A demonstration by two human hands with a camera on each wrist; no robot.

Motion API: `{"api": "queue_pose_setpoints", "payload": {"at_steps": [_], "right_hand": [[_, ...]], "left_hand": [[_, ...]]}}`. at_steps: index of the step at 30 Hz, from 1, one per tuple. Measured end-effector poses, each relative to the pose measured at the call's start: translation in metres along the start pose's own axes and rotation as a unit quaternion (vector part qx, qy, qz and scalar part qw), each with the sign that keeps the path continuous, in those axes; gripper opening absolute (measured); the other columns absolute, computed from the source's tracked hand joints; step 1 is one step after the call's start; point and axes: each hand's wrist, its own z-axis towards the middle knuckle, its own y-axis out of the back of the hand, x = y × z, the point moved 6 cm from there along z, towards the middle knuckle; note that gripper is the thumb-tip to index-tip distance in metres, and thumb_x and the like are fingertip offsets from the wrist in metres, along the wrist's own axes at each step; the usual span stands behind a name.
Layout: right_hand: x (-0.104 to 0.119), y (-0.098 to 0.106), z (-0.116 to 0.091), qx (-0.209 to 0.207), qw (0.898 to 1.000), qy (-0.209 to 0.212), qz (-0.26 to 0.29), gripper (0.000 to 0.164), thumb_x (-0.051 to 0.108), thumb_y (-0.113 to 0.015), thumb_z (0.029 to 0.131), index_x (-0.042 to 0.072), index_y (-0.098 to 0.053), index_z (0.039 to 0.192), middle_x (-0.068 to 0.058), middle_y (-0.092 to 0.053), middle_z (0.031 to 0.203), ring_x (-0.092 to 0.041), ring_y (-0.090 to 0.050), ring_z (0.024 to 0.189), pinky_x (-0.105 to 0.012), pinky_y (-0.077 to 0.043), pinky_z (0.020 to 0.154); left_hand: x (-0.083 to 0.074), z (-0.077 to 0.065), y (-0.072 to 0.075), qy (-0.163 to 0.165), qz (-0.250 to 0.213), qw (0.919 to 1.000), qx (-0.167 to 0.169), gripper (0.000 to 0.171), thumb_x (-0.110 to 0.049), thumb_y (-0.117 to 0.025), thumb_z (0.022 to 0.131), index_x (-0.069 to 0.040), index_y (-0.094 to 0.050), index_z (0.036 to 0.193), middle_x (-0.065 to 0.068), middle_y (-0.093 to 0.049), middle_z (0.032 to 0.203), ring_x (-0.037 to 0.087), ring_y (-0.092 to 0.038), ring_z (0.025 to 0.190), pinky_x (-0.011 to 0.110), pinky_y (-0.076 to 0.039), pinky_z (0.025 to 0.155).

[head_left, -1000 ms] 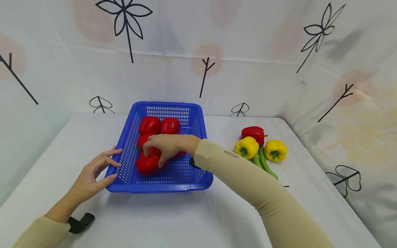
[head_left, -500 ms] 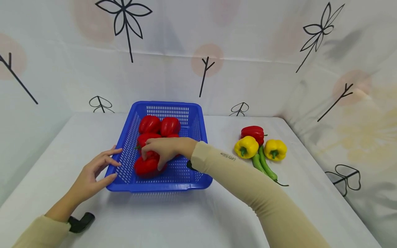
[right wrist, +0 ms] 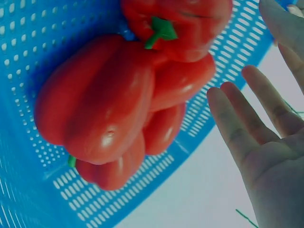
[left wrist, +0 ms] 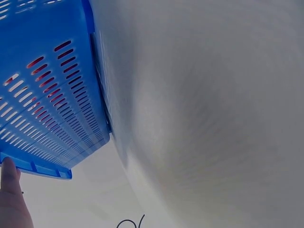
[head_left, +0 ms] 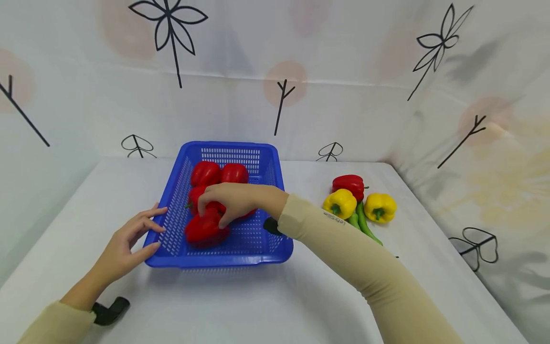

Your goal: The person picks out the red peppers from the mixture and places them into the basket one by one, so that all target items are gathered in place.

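Observation:
Several red bell peppers lie in a blue plastic basket (head_left: 215,261) with slotted walls. My right hand (head_left: 234,198) is over them, just above the nearest red bell pepper (head_left: 206,232). In the right wrist view the fingers of that right hand (right wrist: 270,156) are extended and apart from a large red bell pepper (right wrist: 99,104), with nothing in the palm. My left hand (head_left: 129,239) touches the basket's left rim with spread fingertips. A finger of the left hand (left wrist: 12,194) meets the basket rim in the left wrist view. The right hand and forearm partly hide some peppers in the head view.
To the right on the white-covered table (head_left: 240,306) lie a red bell pepper (head_left: 349,185), a yellow bell pepper (head_left: 340,204), another yellow bell pepper (head_left: 380,208) and long green peppers (head_left: 365,224), partly hidden by the right sleeve. A patterned cloth (head_left: 232,110) hangs behind.
My right hand has let go of the nearest red bell pepper and lifted slightly up and right, leaving that pepper more exposed. The left hand stays at the basket rim.

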Motion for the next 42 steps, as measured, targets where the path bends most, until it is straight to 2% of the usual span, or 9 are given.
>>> {"api": "queue_pose_setpoints", "payload": {"at_steps": [14, 21, 33, 42], "right_hand": [[0.008, 0.007, -0.021, -0.030, 0.998, 0.045, 0.017, 0.043, 0.009, -0.077, 0.075, 0.012, -0.060, 0.114, 0.000, -0.055, 0.120, -0.015, -0.046, 0.115, -0.019, -0.046, 0.084], [0.002, 0.010, -0.034, -0.044, 0.998, 0.040, 0.025, 0.041, 0.009, -0.076, 0.076, 0.010, -0.059, 0.113, -0.002, -0.055, 0.117, -0.015, -0.046, 0.113, -0.028, -0.048, 0.088], [-0.011, 0.016, -0.056, -0.072, 0.997, 0.022, 0.010, 0.040, 0.010, -0.076, 0.076, 0.014, -0.059, 0.112, 0.000, -0.057, 0.114, -0.014, -0.048, 0.112, -0.028, -0.046, 0.090], [-0.024, 0.019, -0.074, -0.094, 0.995, 0.018, 0.014, 0.038, 0.009, -0.075, 0.077, 0.013, -0.059, 0.111, 0.001, -0.057, 0.113, -0.017, -0.050, 0.113, -0.027, -0.044, 0.092]], "left_hand": [[-0.001, -0.001, 0.001, 0.001, 0.003, 1.0000, 0.000, 0.035, 0.016, -0.065, 0.072, -0.004, -0.059, 0.100, 0.004, -0.046, 0.136, 0.009, -0.029, 0.134, 0.010, -0.032, 0.094], [-0.001, -0.001, 0.002, 0.000, 0.005, 1.0000, 0.006, 0.035, 0.015, -0.065, 0.073, -0.005, -0.058, 0.101, 0.003, -0.045, 0.137, 0.009, -0.028, 0.134, 0.010, -0.031, 0.094], [-0.004, 0.000, 0.001, -0.007, 0.008, 0.9999, 0.010, 0.034, 0.015, -0.064, 0.074, -0.004, -0.058, 0.100, 0.004, -0.045, 0.137, 0.010, -0.028, 0.134, 0.010, -0.031, 0.095], [-0.001, -0.001, 0.001, 0.001, 0.023, 0.9996, 0.017, 0.032, 0.014, -0.064, 0.075, -0.004, -0.057, 0.101, 0.009, -0.044, 0.137, 0.012, -0.027, 0.135, 0.010, -0.030, 0.095]]}}
